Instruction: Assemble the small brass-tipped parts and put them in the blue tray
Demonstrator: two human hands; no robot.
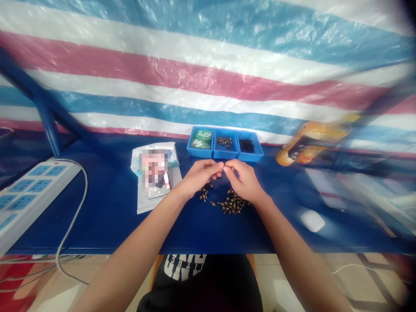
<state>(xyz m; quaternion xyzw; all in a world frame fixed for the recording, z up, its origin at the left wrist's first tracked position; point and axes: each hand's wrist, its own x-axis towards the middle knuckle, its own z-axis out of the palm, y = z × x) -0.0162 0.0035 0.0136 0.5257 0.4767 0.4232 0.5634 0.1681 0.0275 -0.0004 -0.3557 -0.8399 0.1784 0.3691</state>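
Note:
My left hand (pixel 205 174) and my right hand (pixel 239 177) meet over the middle of the blue table, fingertips pinched together and touching. Whatever sits between them is too small or hidden to name. Just below my right hand lies a pile of small brass-and-dark metal parts (pixel 233 203). A few loose ones (pixel 203 195) are scattered under my left hand. Beyond the hands stand three joined blue bins: one with green and white pieces (pixel 201 139), one with small silvery metal parts (pixel 224 142), one with small black parts (pixel 246 145).
Left of my hands, a phone (pixel 158 190) rests on white plastic packaging (pixel 143 203). A white power strip (pixel 39 186) with a cable lies at far left. To the right are an orange bottle (pixel 308 141) and a white rounded case (pixel 312 221). Striped sheeting (pixel 195 69) hangs behind.

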